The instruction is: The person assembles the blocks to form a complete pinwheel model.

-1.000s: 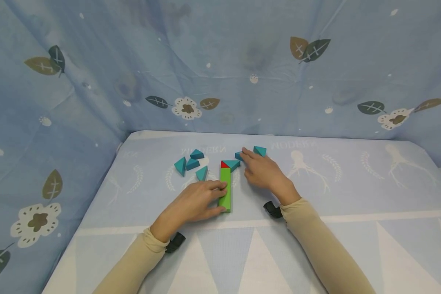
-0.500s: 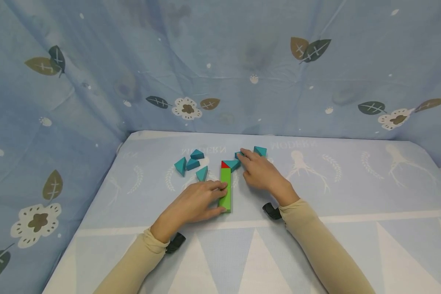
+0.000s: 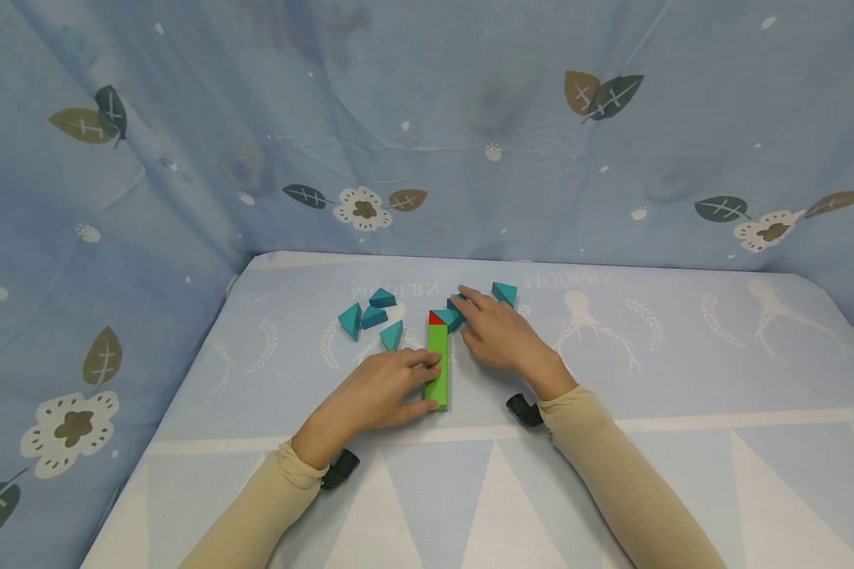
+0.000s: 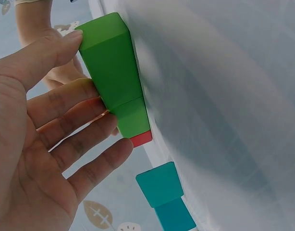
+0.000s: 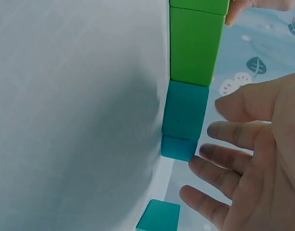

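The left hand (image 3: 384, 389) is near the middle of the head view, a bit low. Its fingers are loose and spread out, and they just touch the green bar (image 3: 436, 341). The thumb is at the bar's near end, and the other fingertips are along its side. The bar lies flat in the middle of the head view, pointing up and down. In both wrist views a line across it shows that it is two green pieces, end to end.

The right hand (image 3: 501, 330) is right of the middle and higher up. Its fingers are loose too, with the tips at a small blue block (image 3: 453, 303). The fingers hide part of that block.

At the top end of the bar sits a red triangle (image 3: 436, 318). A teal triangle (image 3: 446, 318) touches it on the right. In the right wrist view, the teal triangle and the blue block look like they touch.

One more teal block (image 3: 504, 293) lies just past the right hand, up and to the right. Four more blue-green blocks (image 3: 350, 322) lie in a loose bunch left of the bar.

Everything lies on a pale blue and white bench (image 3: 648, 387). Behind it hangs a blue cloth (image 3: 427, 87) with leaves and flowers.
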{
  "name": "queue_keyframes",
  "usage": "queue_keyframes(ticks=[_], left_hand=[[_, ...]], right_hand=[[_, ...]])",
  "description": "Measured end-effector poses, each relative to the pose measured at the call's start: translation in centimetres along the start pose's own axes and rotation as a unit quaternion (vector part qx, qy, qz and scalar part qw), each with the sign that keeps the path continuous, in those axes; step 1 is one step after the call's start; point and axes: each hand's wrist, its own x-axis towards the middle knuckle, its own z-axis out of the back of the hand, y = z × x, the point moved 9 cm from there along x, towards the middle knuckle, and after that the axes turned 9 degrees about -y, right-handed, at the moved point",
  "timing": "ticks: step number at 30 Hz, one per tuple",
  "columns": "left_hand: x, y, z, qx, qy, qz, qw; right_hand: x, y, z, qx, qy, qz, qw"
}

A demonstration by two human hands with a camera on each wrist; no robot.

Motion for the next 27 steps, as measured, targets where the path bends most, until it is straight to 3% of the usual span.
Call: queue_keyframes(ticks=[17, 27], left_hand=[[0.01, 0.06, -0.29, 0.005, 0.011, 0.0, 0.9999], [0.04, 0.07, -0.24, 0.006, 0.013, 0.002, 0.9999]], right_hand=[[-0.04, 0.44, -0.2, -0.005, -0.004, 0.003, 1.0], [0.05, 0.7, -0.84, 0.013, 0.001, 0.023, 0.9996]])
